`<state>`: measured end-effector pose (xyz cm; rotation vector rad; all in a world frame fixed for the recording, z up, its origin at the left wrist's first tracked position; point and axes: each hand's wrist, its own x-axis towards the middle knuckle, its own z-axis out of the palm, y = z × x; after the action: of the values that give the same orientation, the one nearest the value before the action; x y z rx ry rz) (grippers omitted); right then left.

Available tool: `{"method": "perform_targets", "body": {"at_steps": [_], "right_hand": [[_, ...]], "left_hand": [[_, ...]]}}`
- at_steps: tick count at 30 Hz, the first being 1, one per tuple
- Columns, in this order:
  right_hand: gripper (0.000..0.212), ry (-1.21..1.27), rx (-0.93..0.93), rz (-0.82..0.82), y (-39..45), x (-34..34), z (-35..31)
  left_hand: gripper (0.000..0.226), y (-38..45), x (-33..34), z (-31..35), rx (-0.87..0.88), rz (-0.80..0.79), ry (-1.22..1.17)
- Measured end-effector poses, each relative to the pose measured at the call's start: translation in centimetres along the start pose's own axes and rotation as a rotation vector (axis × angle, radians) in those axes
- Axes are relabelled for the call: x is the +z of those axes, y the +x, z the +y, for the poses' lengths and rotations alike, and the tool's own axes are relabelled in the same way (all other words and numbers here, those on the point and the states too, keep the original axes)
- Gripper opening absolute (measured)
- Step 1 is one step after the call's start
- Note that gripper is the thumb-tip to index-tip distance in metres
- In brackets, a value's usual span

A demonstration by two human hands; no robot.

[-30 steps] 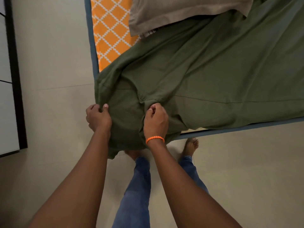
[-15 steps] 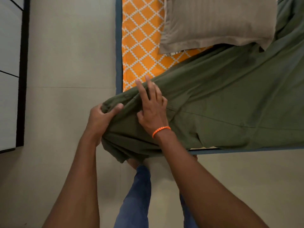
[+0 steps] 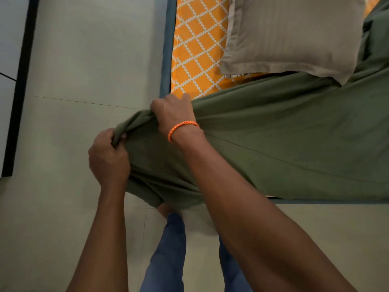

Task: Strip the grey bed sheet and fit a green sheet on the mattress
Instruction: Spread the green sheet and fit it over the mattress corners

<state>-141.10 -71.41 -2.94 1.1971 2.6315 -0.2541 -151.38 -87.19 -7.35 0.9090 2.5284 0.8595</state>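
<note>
The green sheet [image 3: 284, 131] lies spread over the near part of the mattress, its corner bunched and hanging past the mattress corner. My left hand [image 3: 108, 159] is closed on the bunched corner, out over the floor. My right hand [image 3: 173, 114], with an orange bracelet on the wrist, grips the sheet's edge at the mattress corner. The orange patterned mattress [image 3: 195, 51] with a blue border shows uncovered beyond the sheet. No grey sheet is in sight.
A beige pillow [image 3: 290, 36] lies on the mattress above the green sheet. Pale tiled floor [image 3: 88, 60] surrounds the bed's left and near sides. A black-framed panel [image 3: 19, 87] stands at the far left. My legs in blue jeans [image 3: 166, 256] stand by the corner.
My right hand went from lying open on the sheet to gripping its edge, farther up toward the mattress corner. My left hand kept its hold and pulled the corner outward to the left.
</note>
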Motion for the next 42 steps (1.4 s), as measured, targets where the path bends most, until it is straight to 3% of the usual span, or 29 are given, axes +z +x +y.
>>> {"method": "perform_targets", "body": {"at_steps": [2, 4, 6, 8, 10, 14, 18, 21, 24, 28, 33, 37, 40, 42], "right_hand": [[0.037, -0.011, -0.014, 0.186, 0.4, 1.3, -1.8], [0.045, 0.048, 0.017, 0.252, 0.2, 3.4, -2.8], [0.043, 0.111, 0.063, 0.213, -0.2, 5.6, -3.2], [0.050, 0.194, 0.067, 0.176, -0.7, 7.0, -3.3], [0.054, 0.291, 0.023, 0.205, -1.5, 7.5, -3.7], [0.020, 0.371, -0.178, 0.318, -4.8, 9.4, -4.2], [0.024, 0.338, -0.348, 0.153, -7.7, 12.3, -2.3], [0.007, 0.319, -0.409, 0.069, -7.9, 13.6, 0.1], [0.011, 0.162, -0.555, 0.020, -7.1, 13.8, 2.1], [0.023, 0.007, -0.732, -0.034, -5.0, 12.7, 3.0], [0.036, -0.126, -0.701, -0.082, -2.8, 12.0, 3.7], [0.048, -0.310, -0.650, -0.194, -2.2, 11.1, 2.8], [0.045, -0.452, -0.644, -0.348, -1.5, 10.2, 1.4], [0.044, -0.489, -0.627, -0.397, -0.6, 9.8, 0.9]], "left_hand": [[0.018, 0.0, 0.5, 0.2, -0.026, 0.129, 0.149], [0.016, 0.2, 1.6, -0.3, -0.059, 0.145, 0.227], [0.027, 1.1, 2.3, -1.6, -0.212, 0.030, 0.242], [0.059, 2.2, 2.1, -2.2, -0.422, -0.109, 0.171], [0.072, 2.4, 1.6, -2.3, -0.424, -0.124, 0.156], [0.030, -0.7, 1.9, -0.8, -0.172, -0.016, -0.003], [0.025, -6.2, 4.3, 0.6, -0.316, -0.162, -0.192], [0.025, -9.5, 6.1, 1.5, -0.469, -0.286, -0.279], [0.021, -11.1, 7.6, 2.2, -0.516, -0.283, -0.238], [0.031, -11.7, 9.0, 3.4, -0.561, -0.224, -0.190], [0.050, -11.6, 11.4, 4.3, -0.779, -0.337, -0.365], [0.043, -10.0, 13.5, 2.3, -0.973, -0.209, -0.629], [0.046, -10.7, 14.4, 1.3, -0.957, -0.226, -0.601], [0.048, -11.2, 14.6, 1.6, -0.982, -0.172, -0.724]]}}
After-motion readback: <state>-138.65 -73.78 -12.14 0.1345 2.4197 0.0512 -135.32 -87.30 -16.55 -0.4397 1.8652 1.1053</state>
